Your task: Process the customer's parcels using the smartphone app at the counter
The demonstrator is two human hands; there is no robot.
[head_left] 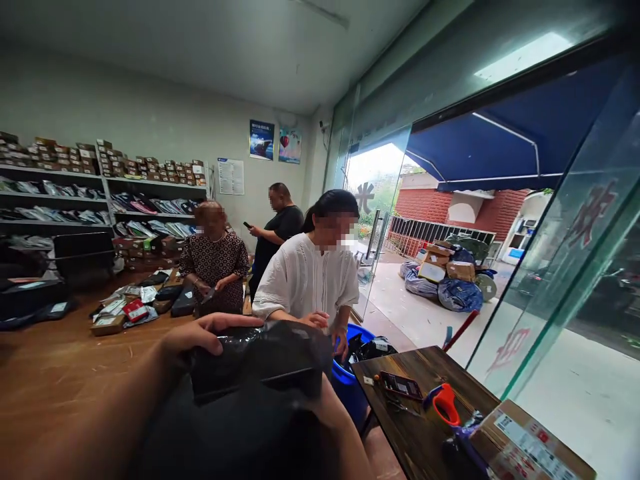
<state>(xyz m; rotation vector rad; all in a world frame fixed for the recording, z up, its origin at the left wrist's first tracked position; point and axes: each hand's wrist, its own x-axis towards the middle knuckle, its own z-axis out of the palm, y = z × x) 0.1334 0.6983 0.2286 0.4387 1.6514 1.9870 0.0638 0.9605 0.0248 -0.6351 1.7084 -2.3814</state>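
Observation:
A black plastic parcel bag (pixel 260 363) is held up in front of me. My left hand (pixel 203 333) grips its upper left corner, thumb and fingers curled over the edge. My right hand (pixel 325 400) holds its right side from behind; only the wrist and part of the hand show, the fingers are hidden by the bag. A person in a white blouse (pixel 307 280) stands right behind the bag, reaching toward it.
A dark wooden table (pixel 405 427) at lower right carries a calculator (pixel 400 385), an orange tape cutter (pixel 445 403) and a labelled cardboard box (pixel 530 447). A blue bin (pixel 350 387) stands beside it. Two more people stand farther back. Parcels lie on the floor (pixel 135 303); shelves (pixel 100 193) line the left wall.

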